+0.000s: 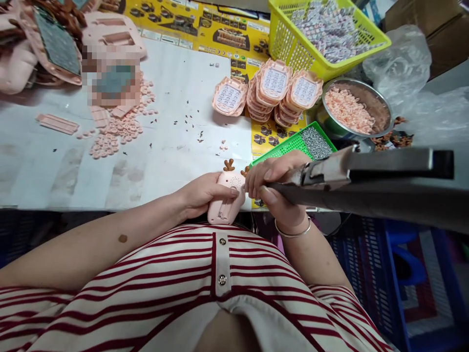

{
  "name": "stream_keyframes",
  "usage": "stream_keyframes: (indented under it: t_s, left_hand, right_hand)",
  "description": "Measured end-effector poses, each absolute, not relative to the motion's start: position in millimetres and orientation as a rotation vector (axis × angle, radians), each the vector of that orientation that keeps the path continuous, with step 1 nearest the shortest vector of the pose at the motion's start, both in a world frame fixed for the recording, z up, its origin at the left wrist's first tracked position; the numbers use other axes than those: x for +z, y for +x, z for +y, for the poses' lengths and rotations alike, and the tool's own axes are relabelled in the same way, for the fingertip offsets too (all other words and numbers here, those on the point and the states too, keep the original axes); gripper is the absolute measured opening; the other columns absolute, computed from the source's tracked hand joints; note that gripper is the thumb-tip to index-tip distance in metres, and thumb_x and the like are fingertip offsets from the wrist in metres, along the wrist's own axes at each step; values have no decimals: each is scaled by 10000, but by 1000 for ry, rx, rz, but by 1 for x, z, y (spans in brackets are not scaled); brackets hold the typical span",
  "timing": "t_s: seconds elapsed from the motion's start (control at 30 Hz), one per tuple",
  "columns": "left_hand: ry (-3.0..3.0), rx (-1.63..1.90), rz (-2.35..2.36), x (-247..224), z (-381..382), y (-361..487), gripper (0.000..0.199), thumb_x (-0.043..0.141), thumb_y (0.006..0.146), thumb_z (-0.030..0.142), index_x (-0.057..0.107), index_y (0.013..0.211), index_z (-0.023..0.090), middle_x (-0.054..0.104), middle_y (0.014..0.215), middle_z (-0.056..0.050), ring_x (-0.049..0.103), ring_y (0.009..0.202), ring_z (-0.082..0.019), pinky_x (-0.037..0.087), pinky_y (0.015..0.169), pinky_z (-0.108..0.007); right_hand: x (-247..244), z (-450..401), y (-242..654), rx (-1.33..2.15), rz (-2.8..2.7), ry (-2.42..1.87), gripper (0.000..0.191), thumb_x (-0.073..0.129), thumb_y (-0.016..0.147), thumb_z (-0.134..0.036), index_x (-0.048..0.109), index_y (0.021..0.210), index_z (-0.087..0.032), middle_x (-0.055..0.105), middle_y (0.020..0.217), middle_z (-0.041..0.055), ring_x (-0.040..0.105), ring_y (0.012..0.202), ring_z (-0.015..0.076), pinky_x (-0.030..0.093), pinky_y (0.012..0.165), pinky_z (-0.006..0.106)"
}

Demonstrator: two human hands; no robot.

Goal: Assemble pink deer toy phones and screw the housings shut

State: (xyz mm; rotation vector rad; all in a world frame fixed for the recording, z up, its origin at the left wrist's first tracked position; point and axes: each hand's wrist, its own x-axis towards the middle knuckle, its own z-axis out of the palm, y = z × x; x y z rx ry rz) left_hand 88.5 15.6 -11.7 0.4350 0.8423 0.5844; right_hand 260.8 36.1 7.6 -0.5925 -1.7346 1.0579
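My left hand (208, 193) is closed around a pink toy casing (226, 210) with brown antlers, its thumb lying across the face. A cluster of small holes and an open, slot-like recess show on the casing, which is held at the table's front edge. Close beside its right side, my right hand (278, 183) is wrapped round a long dark tool (384, 183) with a silvery metal part. The tool reaches toward the camera at the right. Its working tip is hidden by my fingers, so I cannot tell whether it touches the casing.
Pink keypad pieces (273, 85) stand in stacks beyond my hands. Right of them are a yellow basket (296, 51), a metal bowl (386, 110) of pink parts and a green tray (273, 154) with screws. Loose pink rings (113, 137) and larger pink shells (113, 36) lie left.
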Motion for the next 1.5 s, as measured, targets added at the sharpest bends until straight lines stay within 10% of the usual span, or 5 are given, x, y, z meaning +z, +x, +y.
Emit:
stream_keyframes:
  t_s: [0.13,0.67,1.5]
  left_hand:
    - [437,564,863,-11,16,87,352,828,598,118,685,920,112,704,826,-47,651,783,-186,492,761,-311]
    - [335,602,877,-11,15,87,359,827,651,115,673,975,112,721,809,-87,690,739,-231,557,714,-375]
    - [399,563,871,-11,13,86,334,825,649,107,705,960,126,747,865,-78,677,760,-213,529,752,-352]
  right_hand:
    - [15,29,257,1042,-1591,-349,250,729,827,-274,583,1026,-307,532,583,-102,513,451,114,479,453,265]
    - [12,69,296,743,-1394,-757,360,774,750,-589,594,922,-329,486,495,-94,427,336,118,379,345,309]
    - [35,45,274,784,-1377,-576,244,749,827,-465,577,927,-323,471,536,-87,493,406,137,422,388,297]
